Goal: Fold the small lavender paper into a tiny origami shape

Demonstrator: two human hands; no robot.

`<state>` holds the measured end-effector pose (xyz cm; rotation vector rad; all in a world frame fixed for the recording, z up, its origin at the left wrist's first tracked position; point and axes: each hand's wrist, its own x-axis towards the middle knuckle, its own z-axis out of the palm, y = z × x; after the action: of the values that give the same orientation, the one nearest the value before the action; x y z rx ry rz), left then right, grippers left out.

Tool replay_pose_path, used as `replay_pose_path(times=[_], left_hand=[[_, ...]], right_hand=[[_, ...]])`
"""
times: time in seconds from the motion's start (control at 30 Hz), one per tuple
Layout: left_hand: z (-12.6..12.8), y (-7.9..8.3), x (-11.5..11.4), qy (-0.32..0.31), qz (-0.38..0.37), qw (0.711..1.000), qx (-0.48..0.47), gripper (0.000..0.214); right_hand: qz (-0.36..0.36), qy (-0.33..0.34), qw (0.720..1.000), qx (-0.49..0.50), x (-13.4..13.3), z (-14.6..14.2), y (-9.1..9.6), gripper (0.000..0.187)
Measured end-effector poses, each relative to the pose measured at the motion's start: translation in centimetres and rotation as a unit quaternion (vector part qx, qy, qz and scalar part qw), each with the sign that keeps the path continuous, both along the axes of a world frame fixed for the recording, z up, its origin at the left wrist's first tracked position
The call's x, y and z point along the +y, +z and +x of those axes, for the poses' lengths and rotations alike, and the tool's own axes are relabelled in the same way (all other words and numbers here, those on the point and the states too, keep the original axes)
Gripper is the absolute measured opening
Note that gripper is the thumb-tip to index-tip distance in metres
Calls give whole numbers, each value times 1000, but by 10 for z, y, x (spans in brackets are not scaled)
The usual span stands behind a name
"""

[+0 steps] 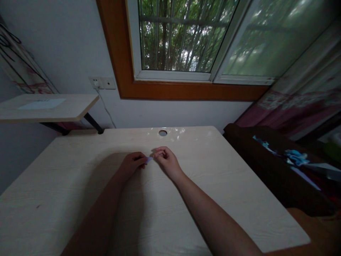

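Note:
Both my hands meet at the middle of a pale wooden desk (80, 177). My left hand (132, 163) is curled, its fingertips pinching one end of a small pale purple piece of paper (149, 159). My right hand (166, 159) is also closed, its fingers pinching the paper's other end. The paper is tiny and mostly hidden between the fingertips. Both forearms stretch across the desk towards me.
A cable hole (162, 132) sits near the desk's far edge. A side shelf (53, 106) with a sheet of paper stands at the left, below a wall socket (102, 83). A window is ahead. A dark wooden bed frame (266, 167) and curtain lie to the right.

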<state>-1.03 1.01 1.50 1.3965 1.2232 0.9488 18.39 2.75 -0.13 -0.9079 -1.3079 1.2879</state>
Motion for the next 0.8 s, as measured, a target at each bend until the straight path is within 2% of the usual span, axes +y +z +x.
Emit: replay_pose_path(times=[0.1,0.33,0.47,0.8], left_hand=[[-1,0,0,1,0,1000,0,23],[0,2,-2,-3,11,1000,10,26],[0,1,-2,-17,20,999,21,26],[-2,-3,1,-40,0,998,-42,26]], right_hand=[[2,2,999,-32,-1,1,2,19],[46,35,990,-128,-4,2,1,19],[35,40,990,-128,-4,2,-1,18],[6,63,993,-102,-3,2,0,22]])
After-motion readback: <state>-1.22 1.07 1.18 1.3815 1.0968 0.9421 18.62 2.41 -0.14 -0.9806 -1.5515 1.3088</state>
